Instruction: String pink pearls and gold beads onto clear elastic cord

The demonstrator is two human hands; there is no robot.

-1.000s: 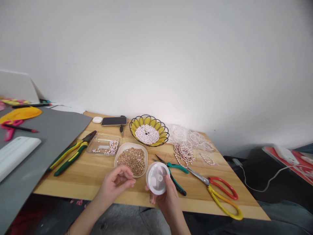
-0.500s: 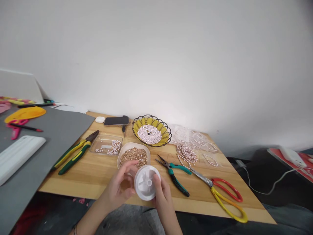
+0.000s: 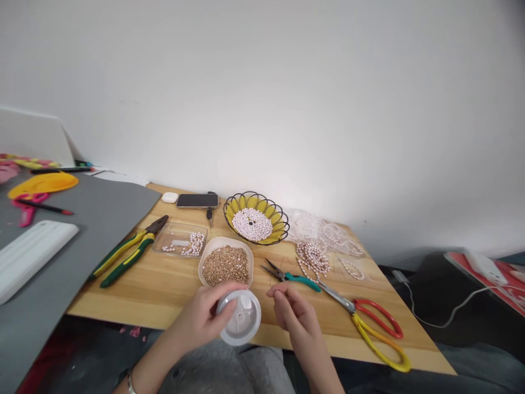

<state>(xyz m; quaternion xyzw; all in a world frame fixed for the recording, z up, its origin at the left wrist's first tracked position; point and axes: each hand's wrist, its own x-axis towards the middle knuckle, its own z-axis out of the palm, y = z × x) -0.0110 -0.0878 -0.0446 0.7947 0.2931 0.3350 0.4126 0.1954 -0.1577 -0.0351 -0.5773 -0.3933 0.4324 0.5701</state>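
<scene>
My left hand [image 3: 203, 314] is closed around a round white plastic spool [image 3: 241, 324], its flat side facing up toward me, thumb on the near rim. To the right of the spool, my right hand [image 3: 297, 314] is held in a pinch, thumb and forefinger pressed together. Anything between those fingertips is too fine to make out. Just beyond the spool stands a pale dish [image 3: 250, 250] filled with gold beads [image 3: 225, 265]. Teal-and-black long-nose pliers [image 3: 301, 280] lie behind my right hand, partly covered by it.
A yellow-lined wire basket [image 3: 283, 220] holds white beads. Left of it are a clear tray [image 3: 164, 241], a phone [image 3: 197, 201] and green-yellow pliers [image 3: 131, 251]. To the right lie bead strands [image 3: 312, 258] and large scissors [image 3: 356, 313]. A grey mat [image 3: 110, 210] covers the left side.
The spool has passed into my left hand's grip and turned, showing a different face. My right hand has let go of it and moved right, fingers now pinched.
</scene>
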